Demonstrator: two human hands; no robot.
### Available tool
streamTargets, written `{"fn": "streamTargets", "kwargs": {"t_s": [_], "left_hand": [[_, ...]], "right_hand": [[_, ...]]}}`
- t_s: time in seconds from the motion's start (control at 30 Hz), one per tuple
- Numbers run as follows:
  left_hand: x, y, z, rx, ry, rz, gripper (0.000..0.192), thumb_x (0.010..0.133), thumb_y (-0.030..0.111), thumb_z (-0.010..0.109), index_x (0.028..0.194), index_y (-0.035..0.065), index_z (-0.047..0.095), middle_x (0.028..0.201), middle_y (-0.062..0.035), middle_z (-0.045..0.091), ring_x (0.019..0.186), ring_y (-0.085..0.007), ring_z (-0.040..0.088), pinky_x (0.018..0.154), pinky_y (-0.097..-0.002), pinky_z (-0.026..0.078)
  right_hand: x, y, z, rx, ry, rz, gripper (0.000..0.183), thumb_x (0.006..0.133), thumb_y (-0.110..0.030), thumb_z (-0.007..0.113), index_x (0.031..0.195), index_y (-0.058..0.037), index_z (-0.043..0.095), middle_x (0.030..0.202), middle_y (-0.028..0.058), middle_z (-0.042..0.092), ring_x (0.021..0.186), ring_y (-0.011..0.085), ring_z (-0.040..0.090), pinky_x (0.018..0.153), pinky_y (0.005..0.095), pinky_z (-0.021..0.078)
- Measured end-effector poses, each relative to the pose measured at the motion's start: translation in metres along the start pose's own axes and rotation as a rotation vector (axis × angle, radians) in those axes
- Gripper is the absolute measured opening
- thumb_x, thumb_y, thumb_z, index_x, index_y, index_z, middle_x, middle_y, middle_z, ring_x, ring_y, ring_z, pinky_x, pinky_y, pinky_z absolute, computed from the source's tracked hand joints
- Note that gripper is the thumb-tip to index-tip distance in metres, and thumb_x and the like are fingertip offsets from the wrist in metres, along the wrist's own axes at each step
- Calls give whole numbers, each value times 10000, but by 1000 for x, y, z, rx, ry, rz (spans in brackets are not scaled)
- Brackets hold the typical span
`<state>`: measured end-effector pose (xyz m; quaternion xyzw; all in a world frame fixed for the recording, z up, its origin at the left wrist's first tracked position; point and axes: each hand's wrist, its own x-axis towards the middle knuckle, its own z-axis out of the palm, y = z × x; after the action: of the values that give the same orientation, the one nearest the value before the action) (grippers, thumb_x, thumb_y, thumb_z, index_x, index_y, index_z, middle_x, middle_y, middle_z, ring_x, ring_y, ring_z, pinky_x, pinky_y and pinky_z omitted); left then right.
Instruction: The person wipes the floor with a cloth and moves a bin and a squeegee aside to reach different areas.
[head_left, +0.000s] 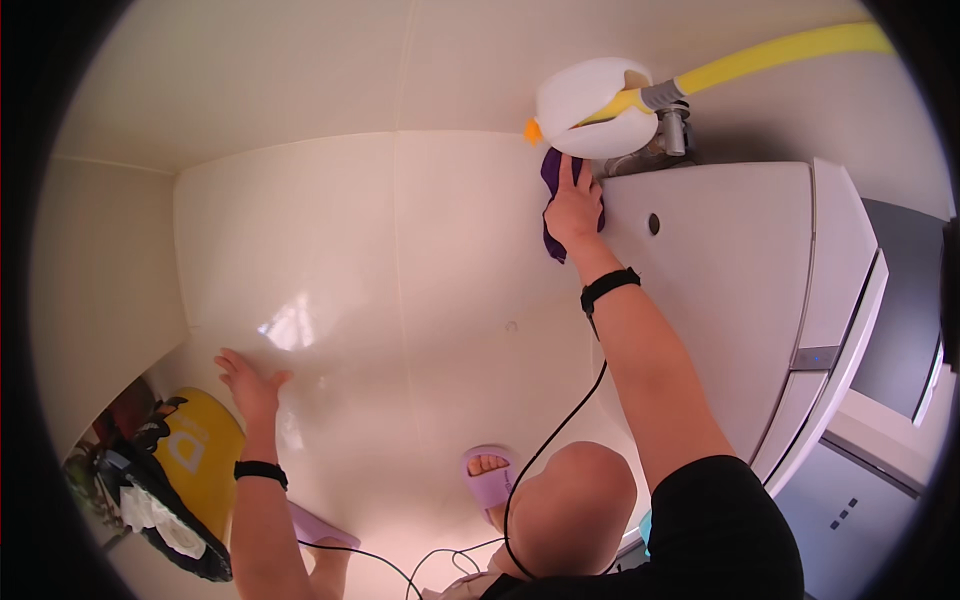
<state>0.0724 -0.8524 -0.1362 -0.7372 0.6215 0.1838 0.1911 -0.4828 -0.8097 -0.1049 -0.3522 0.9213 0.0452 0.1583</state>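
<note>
My right hand (574, 210) lies on a dark purple cloth (553, 169) and presses it against the glossy pale surface (465, 247), close beside a white toilet-like fixture (705, 255). Cloth shows between and around my fingers, and its middle is hidden under the hand. Just beyond my fingertips is a white rounded holder (570, 94) with an orange tip, and a yellow handle (780, 56) with a grey collar runs into it. On the left, my left hand (251, 386) is bare with its fingers spread; I cannot tell whether it touches the surface.
A yellow bin (202, 450) with a black liner (172, 547) and white paper stands at lower left. Metal pipework (675, 131) sits behind the fixture. A black cable (559, 431) loops past my knee (574, 506). My feet wear lilac slides (491, 480).
</note>
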Motion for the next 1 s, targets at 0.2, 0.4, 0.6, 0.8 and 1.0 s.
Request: {"fn": "streamTargets", "kwargs": {"t_s": [0.2,0.4,0.6,0.8,1.0], "left_hand": [[5,-4,1,63,51,15,1259,700,359,911,1557,-82,102,1608,-323,191,1417,-512,345,1169,-463,364],[-1,-2,-10,65,17,-5,1248,697,356,912,1553,-86,118,1587,-366,187,1409,-515,354,1166,-460,370],[4,-7,0,106,36,69,1262,696,407,906,1527,-137,128,1560,-407,197,1416,-495,354,1171,-469,354],[7,-8,8,35,98,136,1214,741,418,873,1527,-134,131,1558,-416,190,1447,-507,291,1194,-514,305],[-8,-9,16,-178,102,72,1155,737,328,882,1586,20,163,1614,-318,183,1451,-549,239,1193,-530,301]], "right_hand": [[-15,19,16,33,40,-56,904,867,-1,574,1624,-219,129,1657,188,146,1471,431,248,1190,530,260],[-70,41,32,55,63,-154,860,860,16,592,1603,-212,224,1625,207,231,1433,431,315,1180,510,301],[-141,63,50,68,16,-172,842,793,103,627,1535,-187,355,1577,193,317,1386,438,366,1144,494,362],[-227,104,77,164,63,-230,788,732,148,599,1443,-166,469,1469,207,415,1298,466,411,1095,515,389],[-309,129,75,245,-78,-207,627,729,125,637,1281,-165,572,1343,162,515,1192,437,492,1026,502,443]]}}
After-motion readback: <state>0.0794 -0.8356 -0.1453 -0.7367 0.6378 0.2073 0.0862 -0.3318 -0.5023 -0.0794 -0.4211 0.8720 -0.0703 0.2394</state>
